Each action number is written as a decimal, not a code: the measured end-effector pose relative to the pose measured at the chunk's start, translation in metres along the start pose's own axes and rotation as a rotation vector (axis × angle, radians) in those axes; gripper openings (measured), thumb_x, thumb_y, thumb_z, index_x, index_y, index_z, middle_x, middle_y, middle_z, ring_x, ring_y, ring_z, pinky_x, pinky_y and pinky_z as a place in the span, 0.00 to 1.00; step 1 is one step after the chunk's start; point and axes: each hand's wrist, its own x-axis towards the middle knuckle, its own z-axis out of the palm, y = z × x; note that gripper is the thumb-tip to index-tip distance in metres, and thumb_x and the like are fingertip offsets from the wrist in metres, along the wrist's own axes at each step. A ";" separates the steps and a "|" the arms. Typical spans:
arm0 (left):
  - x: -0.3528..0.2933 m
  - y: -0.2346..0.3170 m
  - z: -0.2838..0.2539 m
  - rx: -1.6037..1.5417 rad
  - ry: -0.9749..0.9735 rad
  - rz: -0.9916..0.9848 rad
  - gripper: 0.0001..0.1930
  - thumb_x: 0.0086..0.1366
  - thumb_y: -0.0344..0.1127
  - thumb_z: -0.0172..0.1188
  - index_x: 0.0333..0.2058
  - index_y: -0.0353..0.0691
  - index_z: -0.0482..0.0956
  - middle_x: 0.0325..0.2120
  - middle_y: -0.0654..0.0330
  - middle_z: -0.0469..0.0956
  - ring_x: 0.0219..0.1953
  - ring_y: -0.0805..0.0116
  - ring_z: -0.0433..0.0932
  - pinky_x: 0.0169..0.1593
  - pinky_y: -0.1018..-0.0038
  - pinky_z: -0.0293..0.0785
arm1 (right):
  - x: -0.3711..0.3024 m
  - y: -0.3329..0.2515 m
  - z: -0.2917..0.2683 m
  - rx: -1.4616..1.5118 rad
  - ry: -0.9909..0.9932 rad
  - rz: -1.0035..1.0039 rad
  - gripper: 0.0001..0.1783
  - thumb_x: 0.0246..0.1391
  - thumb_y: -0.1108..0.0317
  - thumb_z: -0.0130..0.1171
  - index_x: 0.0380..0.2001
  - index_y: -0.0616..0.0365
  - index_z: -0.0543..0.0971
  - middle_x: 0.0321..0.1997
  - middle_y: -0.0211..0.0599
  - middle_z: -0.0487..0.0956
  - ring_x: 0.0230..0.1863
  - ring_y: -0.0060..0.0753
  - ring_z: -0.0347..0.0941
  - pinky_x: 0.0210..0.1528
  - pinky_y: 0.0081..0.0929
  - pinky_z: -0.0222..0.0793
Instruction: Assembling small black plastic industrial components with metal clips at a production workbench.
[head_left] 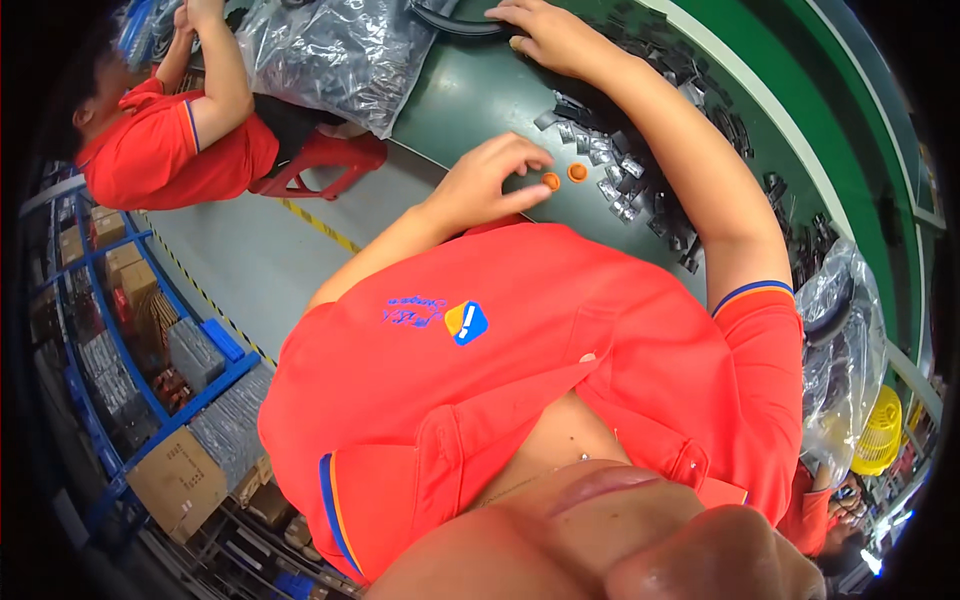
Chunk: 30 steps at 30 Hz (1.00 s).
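My right hand (555, 38) reaches to the far side of the green table (465, 100). Its fingers and thumb close around the end of a black curved part (455, 23) that looks like a handle. My left hand (488, 182) rests over the near table edge, thumb and fingers apart and bent. Close to its fingertips lies a small round orange piece (551, 182), with a second orange piece (578, 173) just right of it. Many small black and shiny clip-like parts (625, 175) are scattered beside them, below my right forearm.
A clear plastic bag (335, 60) of parts lies at the far left, by a seated co-worker (180, 150) on a red stool (335, 165). Another clear bag (845, 350) hangs at right near a yellow basket (880, 430). Blue shelving (150, 385) with boxes stands left.
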 end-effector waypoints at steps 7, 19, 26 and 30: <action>0.005 -0.004 0.017 0.111 -0.058 0.068 0.17 0.53 0.32 0.63 0.43 0.44 0.75 0.37 0.60 0.71 0.39 0.63 0.72 0.42 0.72 0.70 | -0.036 -0.074 -0.068 -0.028 -0.060 0.395 0.24 0.50 0.68 0.55 0.52 0.57 0.69 0.50 0.44 0.70 0.48 0.42 0.68 0.51 0.31 0.64; 0.064 0.008 0.019 0.108 -0.025 0.170 0.10 0.55 0.33 0.60 0.37 0.41 0.77 0.35 0.60 0.74 0.38 0.68 0.73 0.43 0.74 0.67 | -0.157 -0.145 -0.066 0.706 0.546 0.845 0.17 0.57 0.72 0.49 0.50 0.62 0.70 0.42 0.36 0.75 0.35 0.21 0.70 0.41 0.18 0.66; 0.110 0.059 0.065 -1.229 -0.137 -0.230 0.14 0.59 0.31 0.59 0.44 0.40 0.70 0.35 0.63 0.73 0.37 0.74 0.73 0.43 0.78 0.70 | -0.168 -0.137 -0.075 0.746 0.897 0.830 0.09 0.57 0.70 0.52 0.41 0.58 0.72 0.32 0.27 0.71 0.29 0.17 0.65 0.33 0.14 0.61; 0.117 0.074 0.083 -1.216 -0.207 -0.177 0.16 0.58 0.30 0.60 0.44 0.38 0.70 0.37 0.63 0.73 0.37 0.74 0.74 0.44 0.78 0.71 | -0.174 -0.135 -0.085 0.797 0.945 0.892 0.10 0.56 0.70 0.53 0.41 0.57 0.71 0.32 0.26 0.71 0.29 0.15 0.65 0.32 0.13 0.60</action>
